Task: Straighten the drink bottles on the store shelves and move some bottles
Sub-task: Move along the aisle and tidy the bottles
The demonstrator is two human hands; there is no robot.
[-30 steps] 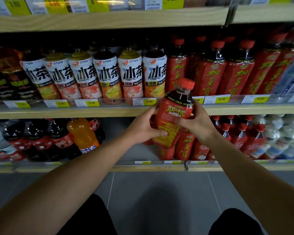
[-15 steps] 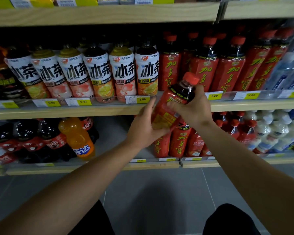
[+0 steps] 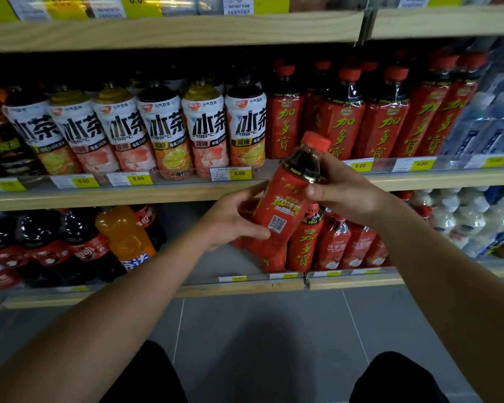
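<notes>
Bottle tilted in both hands, in front of the middle shelf.

The red bottle [image 3: 285, 205] now leans cap-right, its code-printed back label turned to the camera, where a second ago it stood nearly upright. The left hand [image 3: 233, 221] curls round its lower body; the right hand [image 3: 344, 193] pinches its shoulder below the cap. It hangs off any shelf, before the middle shelf [image 3: 157, 196] edge and above matching red bottles [image 3: 306, 245] on the lower shelf [image 3: 245, 289]. Likely it is being turned label-forward before placing.
</notes>
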